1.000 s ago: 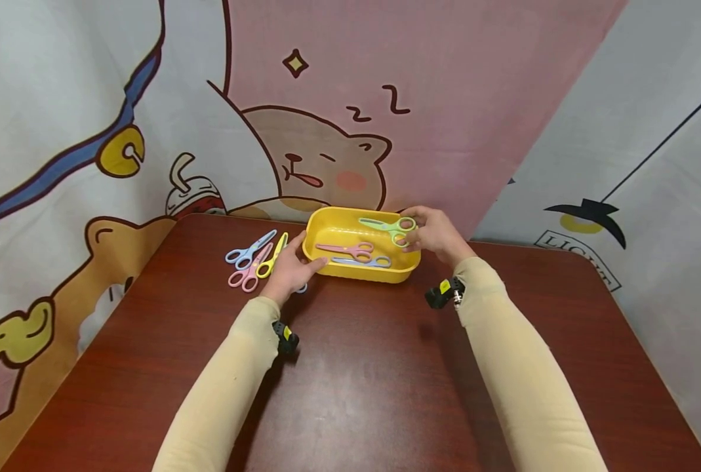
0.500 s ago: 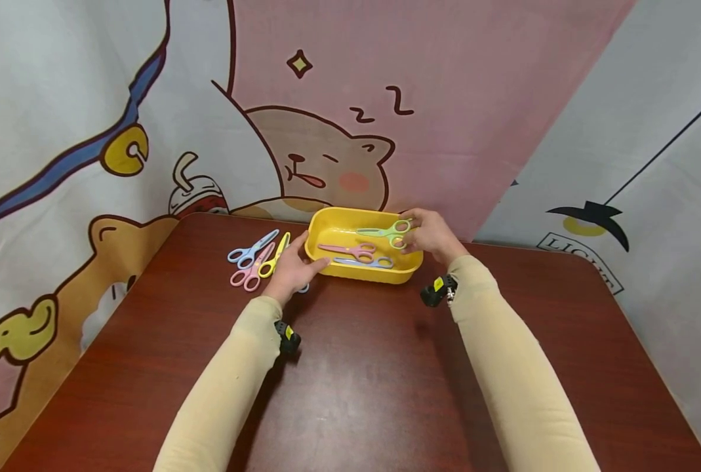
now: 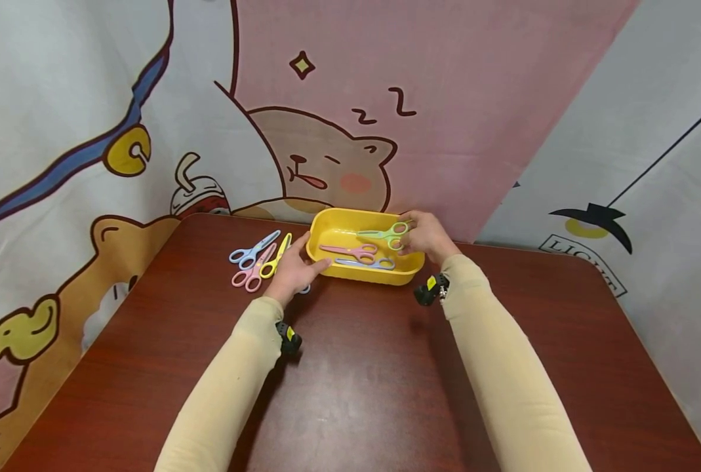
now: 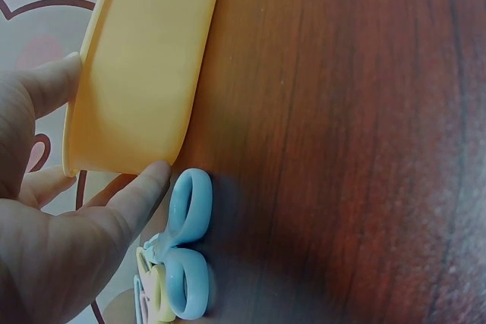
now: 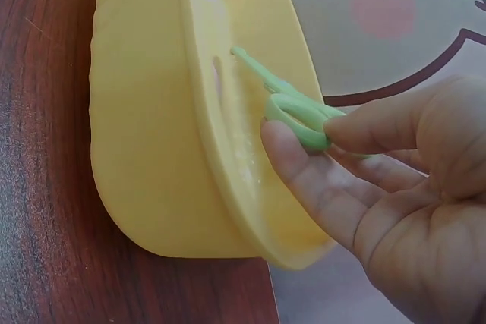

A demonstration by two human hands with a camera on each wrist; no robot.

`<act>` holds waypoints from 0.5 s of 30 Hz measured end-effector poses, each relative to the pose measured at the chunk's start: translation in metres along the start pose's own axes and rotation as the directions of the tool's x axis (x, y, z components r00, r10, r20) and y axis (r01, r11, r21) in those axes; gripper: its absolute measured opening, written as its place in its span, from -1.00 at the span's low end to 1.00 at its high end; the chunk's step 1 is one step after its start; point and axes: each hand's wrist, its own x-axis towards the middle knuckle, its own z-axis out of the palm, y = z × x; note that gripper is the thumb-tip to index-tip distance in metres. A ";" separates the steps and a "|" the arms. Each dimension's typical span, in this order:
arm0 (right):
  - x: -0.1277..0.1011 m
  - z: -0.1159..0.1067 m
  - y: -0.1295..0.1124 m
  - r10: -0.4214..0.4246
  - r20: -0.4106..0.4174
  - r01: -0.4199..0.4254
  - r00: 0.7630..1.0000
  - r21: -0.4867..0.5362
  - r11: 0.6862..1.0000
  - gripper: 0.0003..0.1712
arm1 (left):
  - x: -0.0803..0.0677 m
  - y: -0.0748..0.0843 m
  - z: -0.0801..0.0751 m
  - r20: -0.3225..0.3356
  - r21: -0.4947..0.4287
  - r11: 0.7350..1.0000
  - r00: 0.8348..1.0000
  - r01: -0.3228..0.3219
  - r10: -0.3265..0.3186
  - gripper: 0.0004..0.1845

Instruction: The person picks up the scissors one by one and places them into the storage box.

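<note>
A yellow tray [image 3: 325,231] sits at the far edge of the table. My right hand [image 3: 423,236] pinches the handles of green scissors [image 3: 385,233] over the tray's right end; the right wrist view shows the green scissors [image 5: 292,108] between thumb and fingers above the tray [image 5: 152,134]. Pink scissors [image 3: 353,250] and blue scissors [image 3: 369,263] lie inside. My left hand [image 3: 293,269] rests with straight fingers against the tray's left wall [image 4: 144,73], over blue scissors [image 4: 186,252] on the table.
Blue scissors [image 3: 251,249], pink scissors [image 3: 251,272] and yellow scissors [image 3: 275,257] lie on the dark red table [image 3: 356,380] left of the tray. A cartoon-printed cloth [image 3: 326,118] hangs right behind the table's far edge.
My right hand has moved the green scissors slightly left and lower over the tray. The left hand stays by the tray's left wall.
</note>
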 end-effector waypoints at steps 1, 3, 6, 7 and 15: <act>0.000 0.001 0.000 0.006 -0.004 -0.006 1.000 -0.005 1.000 -0.29 | 0.000 0.000 0.000 -0.001 0.000 1.000 1.000 -0.002 0.002 -0.07; 0.001 0.002 -0.001 0.019 -0.010 -0.019 1.000 -0.007 1.000 -0.29 | 0.000 0.000 0.001 -0.004 -0.001 1.000 1.000 -0.002 0.002 -0.07; 0.003 0.004 -0.001 0.023 -0.019 -0.023 1.000 -0.019 1.000 -0.30 | 0.000 -0.001 0.001 -0.005 -0.003 1.000 1.000 0.001 -0.001 -0.06; 0.003 0.005 -0.001 0.023 -0.021 -0.023 1.000 -0.024 0.999 -0.30 | 0.000 -0.001 0.001 -0.005 -0.003 1.000 1.000 0.003 -0.003 -0.06; 0.007 0.010 0.000 0.031 -0.040 -0.032 0.999 -0.037 0.999 -0.28 | 0.001 -0.002 0.001 -0.006 0.019 1.000 1.000 -0.001 0.001 -0.06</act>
